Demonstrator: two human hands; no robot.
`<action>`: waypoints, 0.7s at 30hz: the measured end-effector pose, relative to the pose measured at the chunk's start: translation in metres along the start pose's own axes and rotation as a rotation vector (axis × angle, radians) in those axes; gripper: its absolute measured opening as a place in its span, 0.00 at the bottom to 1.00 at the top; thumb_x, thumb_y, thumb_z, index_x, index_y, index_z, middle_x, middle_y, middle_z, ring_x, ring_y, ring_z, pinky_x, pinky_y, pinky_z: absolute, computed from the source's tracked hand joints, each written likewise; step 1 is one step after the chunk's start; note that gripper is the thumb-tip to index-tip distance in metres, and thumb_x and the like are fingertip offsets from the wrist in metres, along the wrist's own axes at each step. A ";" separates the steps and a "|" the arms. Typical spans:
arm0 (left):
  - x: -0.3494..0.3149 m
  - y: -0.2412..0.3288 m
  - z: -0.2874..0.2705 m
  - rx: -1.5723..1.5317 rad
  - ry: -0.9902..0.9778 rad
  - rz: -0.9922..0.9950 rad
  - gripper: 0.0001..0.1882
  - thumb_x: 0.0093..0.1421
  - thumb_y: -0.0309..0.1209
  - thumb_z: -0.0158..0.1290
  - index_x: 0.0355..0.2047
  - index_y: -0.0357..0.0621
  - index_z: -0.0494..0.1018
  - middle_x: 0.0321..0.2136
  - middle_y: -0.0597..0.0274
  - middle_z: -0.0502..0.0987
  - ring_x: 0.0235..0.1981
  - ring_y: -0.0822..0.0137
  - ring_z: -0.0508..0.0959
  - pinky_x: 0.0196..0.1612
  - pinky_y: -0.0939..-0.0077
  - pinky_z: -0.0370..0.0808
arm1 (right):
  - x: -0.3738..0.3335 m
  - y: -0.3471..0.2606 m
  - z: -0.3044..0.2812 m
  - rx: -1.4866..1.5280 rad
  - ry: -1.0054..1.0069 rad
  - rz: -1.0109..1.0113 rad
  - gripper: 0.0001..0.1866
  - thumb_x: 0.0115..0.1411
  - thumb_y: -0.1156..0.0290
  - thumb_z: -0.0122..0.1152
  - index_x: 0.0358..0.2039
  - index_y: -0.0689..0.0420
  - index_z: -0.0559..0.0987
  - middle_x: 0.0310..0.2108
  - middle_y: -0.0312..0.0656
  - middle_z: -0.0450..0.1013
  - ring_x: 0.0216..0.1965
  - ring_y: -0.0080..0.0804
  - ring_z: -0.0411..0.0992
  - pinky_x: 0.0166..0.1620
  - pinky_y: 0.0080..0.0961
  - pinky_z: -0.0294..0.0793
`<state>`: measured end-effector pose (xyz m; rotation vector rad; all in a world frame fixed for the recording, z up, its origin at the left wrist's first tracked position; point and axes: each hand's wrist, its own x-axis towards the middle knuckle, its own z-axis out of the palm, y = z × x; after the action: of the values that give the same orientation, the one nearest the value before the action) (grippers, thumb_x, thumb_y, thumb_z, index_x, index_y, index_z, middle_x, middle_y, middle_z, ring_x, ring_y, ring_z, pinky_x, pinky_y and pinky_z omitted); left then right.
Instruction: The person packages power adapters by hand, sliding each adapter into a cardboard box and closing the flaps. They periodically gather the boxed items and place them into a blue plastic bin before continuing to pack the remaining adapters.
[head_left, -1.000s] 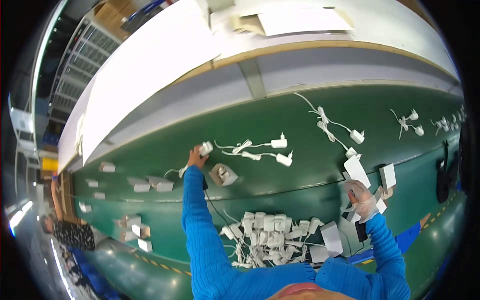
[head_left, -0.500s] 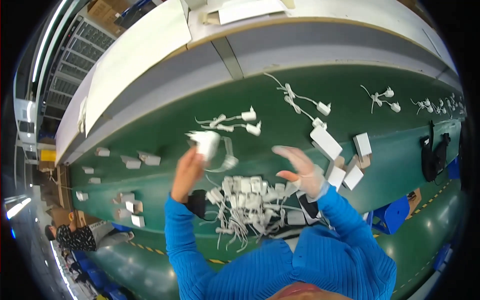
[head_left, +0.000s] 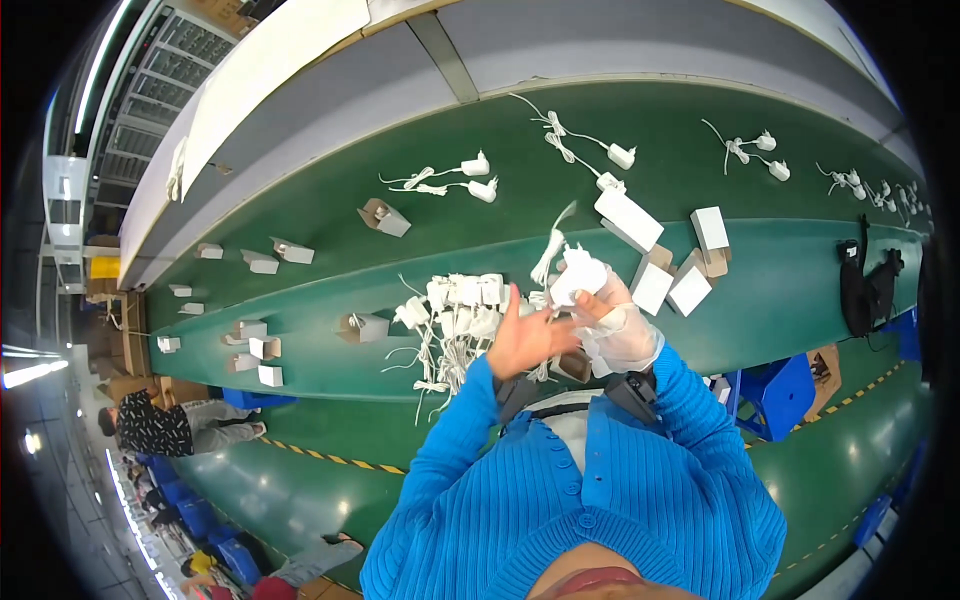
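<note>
My right hand (head_left: 618,325), in a thin whitish glove, grips a white power adapter (head_left: 580,277) whose bundled cable (head_left: 548,255) hangs off its left side. Bare and with fingers spread, my left hand (head_left: 530,340) is just left of it, its fingertips close to the glove; I cannot tell if they touch. Left of both hands lies a pile of white power adapters (head_left: 455,320) with tied cables. Partly hidden below my hands is an open box (head_left: 572,366) with a brown inside.
Open white boxes (head_left: 630,218) lie on the green belt (head_left: 440,230) at right, others (head_left: 362,328) at left. More adapters (head_left: 478,188) lie farther back. A black strapped item (head_left: 868,290) rests at far right, above a blue stool (head_left: 780,400). A person (head_left: 160,425) stands far left.
My left hand has left the blurred white thing it held and come right, beside my right hand. My right hand, open before, now grips an adapter. An open box shows at back left.
</note>
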<state>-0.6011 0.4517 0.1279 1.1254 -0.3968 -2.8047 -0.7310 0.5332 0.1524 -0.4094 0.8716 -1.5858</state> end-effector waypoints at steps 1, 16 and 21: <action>0.008 0.003 0.019 -0.359 0.062 0.038 0.27 0.63 0.48 0.41 0.53 0.39 0.62 0.37 0.58 0.76 0.29 0.68 0.77 0.29 0.79 0.72 | -0.003 -0.001 -0.005 0.032 0.005 0.054 0.20 0.58 0.66 0.57 0.49 0.60 0.68 0.43 0.37 0.68 0.44 0.25 0.66 0.51 0.25 0.63; 0.087 -0.043 -0.019 0.143 -0.280 0.281 0.18 0.62 0.34 0.44 0.52 0.42 0.64 0.38 0.62 0.72 0.40 0.66 0.74 0.41 0.74 0.72 | -0.024 0.033 -0.060 -0.618 -0.076 -0.317 0.22 0.58 0.67 0.57 0.50 0.60 0.64 0.49 0.40 0.64 0.51 0.27 0.62 0.54 0.26 0.58; 0.095 -0.050 -0.002 0.651 -0.063 0.294 0.24 0.54 0.32 0.54 0.52 0.43 0.64 0.46 0.59 0.70 0.45 0.62 0.72 0.48 0.65 0.69 | -0.044 0.038 -0.094 -0.512 0.127 -0.116 0.23 0.57 0.69 0.57 0.52 0.60 0.64 0.51 0.44 0.65 0.51 0.31 0.64 0.53 0.27 0.61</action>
<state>-0.6678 0.4818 0.0494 0.9518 -1.4250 -2.5020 -0.7598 0.6039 0.0723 -0.7358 1.3791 -1.4931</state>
